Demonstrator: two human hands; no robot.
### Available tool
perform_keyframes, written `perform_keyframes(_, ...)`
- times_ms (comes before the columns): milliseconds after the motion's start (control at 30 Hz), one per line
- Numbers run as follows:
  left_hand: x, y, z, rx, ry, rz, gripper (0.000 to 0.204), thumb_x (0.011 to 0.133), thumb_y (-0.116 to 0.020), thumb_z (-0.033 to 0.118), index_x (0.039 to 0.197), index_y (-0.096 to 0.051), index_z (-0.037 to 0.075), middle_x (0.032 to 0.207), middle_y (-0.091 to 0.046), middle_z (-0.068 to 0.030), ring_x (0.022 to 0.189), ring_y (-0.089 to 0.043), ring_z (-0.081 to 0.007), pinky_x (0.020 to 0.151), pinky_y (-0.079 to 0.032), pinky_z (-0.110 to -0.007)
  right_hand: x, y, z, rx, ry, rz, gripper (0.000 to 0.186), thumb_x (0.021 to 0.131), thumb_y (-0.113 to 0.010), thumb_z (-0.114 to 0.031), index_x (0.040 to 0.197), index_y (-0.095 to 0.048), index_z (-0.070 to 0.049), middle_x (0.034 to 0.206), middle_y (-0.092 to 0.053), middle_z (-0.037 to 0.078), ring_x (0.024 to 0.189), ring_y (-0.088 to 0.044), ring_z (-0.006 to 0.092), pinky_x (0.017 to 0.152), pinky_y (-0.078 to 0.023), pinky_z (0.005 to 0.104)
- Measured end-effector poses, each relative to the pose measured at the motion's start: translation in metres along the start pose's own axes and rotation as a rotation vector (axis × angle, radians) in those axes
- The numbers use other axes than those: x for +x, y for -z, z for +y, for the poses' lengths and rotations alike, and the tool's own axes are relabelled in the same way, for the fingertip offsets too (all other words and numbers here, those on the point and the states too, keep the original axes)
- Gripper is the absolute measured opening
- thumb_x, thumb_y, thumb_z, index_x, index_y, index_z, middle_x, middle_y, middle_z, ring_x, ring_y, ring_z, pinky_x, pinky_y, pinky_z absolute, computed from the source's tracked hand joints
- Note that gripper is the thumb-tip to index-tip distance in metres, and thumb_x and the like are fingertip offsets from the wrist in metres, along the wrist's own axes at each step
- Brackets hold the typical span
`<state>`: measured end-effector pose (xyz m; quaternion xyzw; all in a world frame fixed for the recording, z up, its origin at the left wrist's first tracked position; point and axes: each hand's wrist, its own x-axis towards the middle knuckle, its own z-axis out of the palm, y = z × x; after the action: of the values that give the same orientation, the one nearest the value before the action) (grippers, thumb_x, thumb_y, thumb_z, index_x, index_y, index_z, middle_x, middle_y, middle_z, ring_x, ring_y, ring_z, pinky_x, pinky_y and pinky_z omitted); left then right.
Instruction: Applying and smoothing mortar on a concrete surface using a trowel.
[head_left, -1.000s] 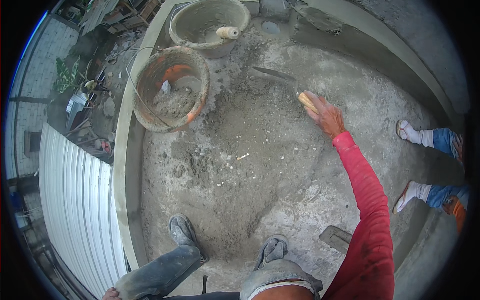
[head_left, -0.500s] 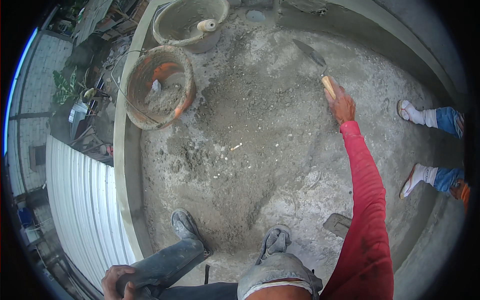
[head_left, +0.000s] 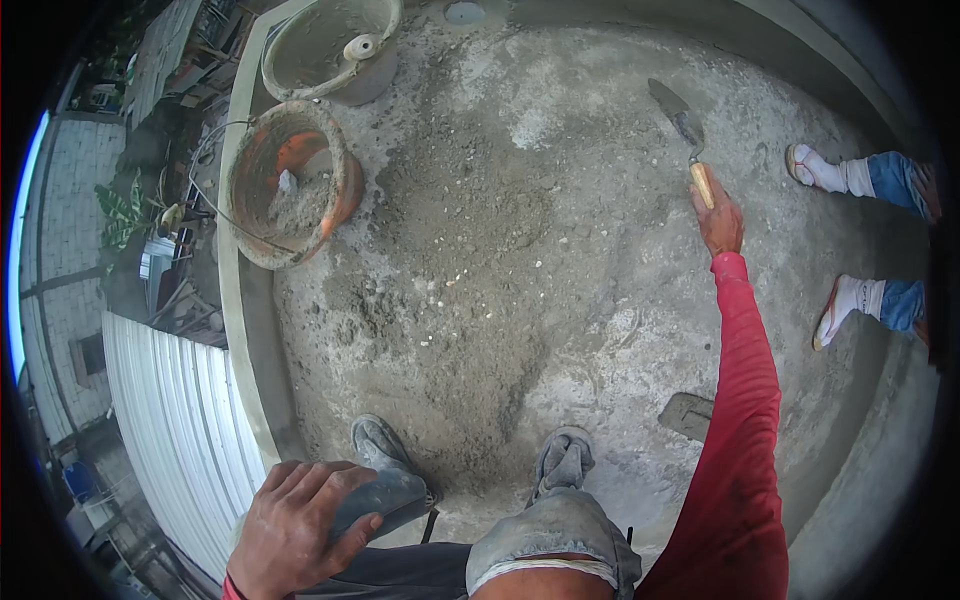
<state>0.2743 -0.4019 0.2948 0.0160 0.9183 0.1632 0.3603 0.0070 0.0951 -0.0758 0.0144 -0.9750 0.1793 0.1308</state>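
Note:
My right hand [head_left: 719, 222] is closed around the wooden handle of a pointed trowel [head_left: 676, 108], and my arm in a red sleeve reaches far over the concrete floor. The trowel's grey blade points away from me, low over or on the floor; I cannot tell which. Loose, damp-looking mortar [head_left: 470, 220] with small pale bits lies spread to the left of the trowel. My left hand [head_left: 305, 520] is empty at the lower left, over my bent left leg, with its thumb apart from the fingers.
An orange bucket [head_left: 340, 190] crusted with mortar stands at the left, some mix inside. Behind it is a larger grey tub [head_left: 372, 82]. A low ledge [head_left: 246, 350] borders the left side. A flat grey piece [head_left: 686, 415] lies beside my right forearm. Another person's feet [head_left: 822, 170] stand at the right.
The trowel and my right hand have shifted to the right in view. My left hand has come up and forward, appearing larger. The buckets have slid left as the view moved.

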Motion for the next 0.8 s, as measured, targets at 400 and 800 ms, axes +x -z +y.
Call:
perform_keyframes(400, 0.114, -0.041, -0.024, 0.287, -0.67, 0.074, 0.046, 0.091, -0.071, 0.032, 0.127, -0.06, 0.005, 0.113, -0.067, -0.0141, 0.102, -0.067, -0.031, 0.095, -0.048, -0.043, -0.076, 0.057, -0.022, -0.101, -0.144, -0.025, 0.053, 0.096, -0.068, -0.036, 0.147, -0.055, -0.029, 0.109, -0.072, 0.017, 0.094, -0.069, 0.0415, 0.081, -0.057, 0.0473)
perform_keyframes(800, 0.061, -0.062, -0.09, 0.451, -0.778, -0.015, 0.049, 0.084, -0.073, 0.03, 0.125, -0.063, 0.004, 0.108, -0.067, -0.0151, 0.094, -0.067, -0.0265, 0.092, -0.049, -0.042, -0.197, 0.058, -0.135, -0.077, -0.09, -0.415, 0.052, 0.097, -0.067, -0.032, 0.147, -0.056, -0.02, 0.12, -0.071, 0.022, 0.102, -0.069, 0.0441, 0.084, -0.055, 0.0463)
